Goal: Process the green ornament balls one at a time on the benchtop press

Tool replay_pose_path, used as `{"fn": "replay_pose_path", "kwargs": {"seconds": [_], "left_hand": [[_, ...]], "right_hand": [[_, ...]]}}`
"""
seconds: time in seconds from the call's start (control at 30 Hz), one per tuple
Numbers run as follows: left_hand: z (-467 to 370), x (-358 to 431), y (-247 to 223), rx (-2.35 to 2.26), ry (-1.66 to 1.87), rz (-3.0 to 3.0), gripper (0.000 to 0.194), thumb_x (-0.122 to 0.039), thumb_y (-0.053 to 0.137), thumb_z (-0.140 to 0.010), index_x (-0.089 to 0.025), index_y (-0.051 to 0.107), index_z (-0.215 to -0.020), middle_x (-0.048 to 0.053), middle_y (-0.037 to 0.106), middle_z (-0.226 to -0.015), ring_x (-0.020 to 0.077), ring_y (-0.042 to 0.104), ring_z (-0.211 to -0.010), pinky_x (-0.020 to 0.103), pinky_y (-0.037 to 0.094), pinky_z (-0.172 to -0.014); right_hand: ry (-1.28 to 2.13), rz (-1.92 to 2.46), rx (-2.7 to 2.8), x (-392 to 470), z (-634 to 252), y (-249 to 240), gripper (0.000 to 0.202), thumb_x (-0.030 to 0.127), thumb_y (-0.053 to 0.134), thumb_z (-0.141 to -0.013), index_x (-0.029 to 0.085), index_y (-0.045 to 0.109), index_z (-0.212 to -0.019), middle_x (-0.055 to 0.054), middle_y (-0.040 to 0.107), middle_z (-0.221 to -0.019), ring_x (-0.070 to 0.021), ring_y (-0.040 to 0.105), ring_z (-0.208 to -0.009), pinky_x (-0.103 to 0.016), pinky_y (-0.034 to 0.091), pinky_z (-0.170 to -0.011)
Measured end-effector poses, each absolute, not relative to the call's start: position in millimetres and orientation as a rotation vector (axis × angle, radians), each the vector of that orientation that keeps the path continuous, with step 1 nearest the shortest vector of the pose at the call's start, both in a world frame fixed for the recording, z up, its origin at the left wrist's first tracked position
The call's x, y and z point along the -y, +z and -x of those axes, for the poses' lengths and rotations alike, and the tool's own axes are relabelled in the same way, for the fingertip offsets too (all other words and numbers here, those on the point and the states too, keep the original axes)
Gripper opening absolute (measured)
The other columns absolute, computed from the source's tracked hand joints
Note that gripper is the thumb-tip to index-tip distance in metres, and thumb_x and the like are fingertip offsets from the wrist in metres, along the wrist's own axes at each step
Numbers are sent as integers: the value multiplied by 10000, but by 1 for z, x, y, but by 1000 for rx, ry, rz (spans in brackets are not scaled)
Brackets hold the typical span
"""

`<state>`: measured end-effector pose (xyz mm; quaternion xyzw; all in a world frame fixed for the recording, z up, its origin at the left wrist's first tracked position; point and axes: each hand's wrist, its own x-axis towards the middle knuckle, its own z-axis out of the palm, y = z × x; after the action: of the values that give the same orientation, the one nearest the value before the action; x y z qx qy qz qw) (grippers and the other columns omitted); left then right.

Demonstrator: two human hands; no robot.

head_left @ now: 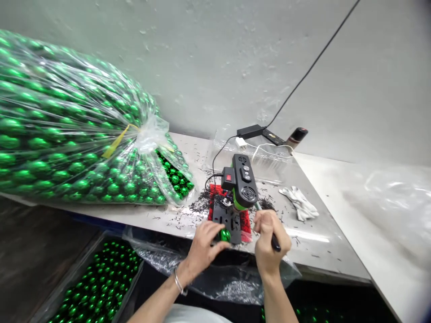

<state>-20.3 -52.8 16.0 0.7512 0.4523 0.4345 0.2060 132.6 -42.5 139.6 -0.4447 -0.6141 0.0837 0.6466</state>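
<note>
The left hand (206, 242) pinches a green ball (225, 235). The right hand (272, 240) grips a black handle (275, 245), a device (244, 179) beyond it.

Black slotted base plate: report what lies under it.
A flat red mat shows beyond the sides of the black slotted base plate; whatever lies beneath its middle is covered.
</note>
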Motion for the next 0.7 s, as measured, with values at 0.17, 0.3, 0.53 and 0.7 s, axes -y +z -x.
{"fn": "replay_pose_path", "kwargs": {"seconds": [0.17, 0.3, 0.53, 0.7], "left_hand": [[35, 77, 10, -1270, 1247, -2317, 535, -526, 655, -882, -223, 594, -1318, 129, 711, -1112, 287, 658, -1022, 440, 548, -865], [62, 16, 33, -1672, 1281, -2232, 305, -272, 470, -1012, -229, 617, -1277, 134, 681, -1178, 281, 623, -1096, 472, 497, -946], [106, -76, 57, -1971, 767, -2129, 99, -118, 596, -866, -128, 694, -856, 176, 685, -882, 338, 628, -989, 470, 462, -896], [113, -70, 60, -1830, 911, -1950, 232, -317, 631, -908, -160, 676, -1072, 128, 719, -935, 280, 682, -890, 373, 507, -791]], "right_hand": [[139, 1001, 1347, 41, -131, 123, 333, 163, 470, -969, 201, 471, -638, 9, 506, -652, -118, 500, -619, -279, 368, -579], [124, 998, 1349, 41, -131, 119, 345, 188, 480, -970, 203, 469, -626, 8, 506, -650, -122, 500, -608, -282, 366, -564], [96, 980, 1379, 41, -132, 118, 340, 149, 469, -961, 201, 454, -626, 8, 501, -645, -134, 529, -641, -288, 382, -587], [84, 964, 1394, 40, -132, 115, 327, 137, 474, -950, 202, 465, -630, 8, 509, -647, -130, 519, -615, -287, 381, -565]]}}
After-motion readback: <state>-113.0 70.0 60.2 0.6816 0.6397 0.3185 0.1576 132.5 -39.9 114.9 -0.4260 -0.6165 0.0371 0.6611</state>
